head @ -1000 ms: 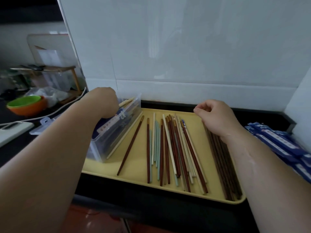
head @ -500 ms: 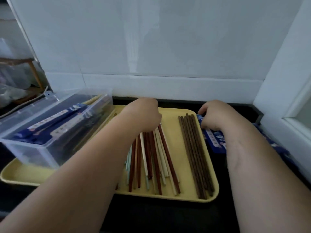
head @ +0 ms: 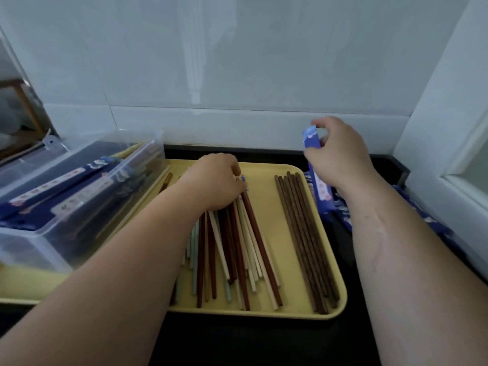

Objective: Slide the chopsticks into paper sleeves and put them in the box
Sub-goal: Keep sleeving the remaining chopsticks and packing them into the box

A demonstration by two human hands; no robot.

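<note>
Head view: left hand (head: 216, 180) on chopsticks (head: 237, 247), right hand (head: 340, 157) holding a sleeve (head: 311, 138)

Two bare forearms reach in from the bottom corners of the frame over a black counter (head: 264, 339) set against a white tiled wall (head: 237, 62). A yellow tray (head: 272, 167) lies across the centre of the frame.

On the middle of the tray is a loose pile of chopsticks in red-brown, cream and pale green, running from the near edge towards the wall. The left hand rests on their far ends. Its fingers are curled down and its thumb is tucked in, pinching at the tips there. One of those tips has a blue pattern. How many sticks it has hold of cannot be made out.

Right of the pile, with bare tray between, a neat row of dark chopsticks (head: 303, 233) lies along the tray's right side.

At centre right, the right hand is raised above the tray's far right corner. Thumb and forefinger pinch the top end of a blue paper sleeve and the other fingers are curled loosely behind it. The sleeve slants down under the hand, and its lower end reaches the tray's right edge. More blue sleeves (head: 422, 223) lie on the counter at the right, partly hidden by the forearm.

A clear plastic box (head: 79, 207) sits at the left on the tray's left end. It is open on top and has sleeved chopsticks lying inside.
</note>
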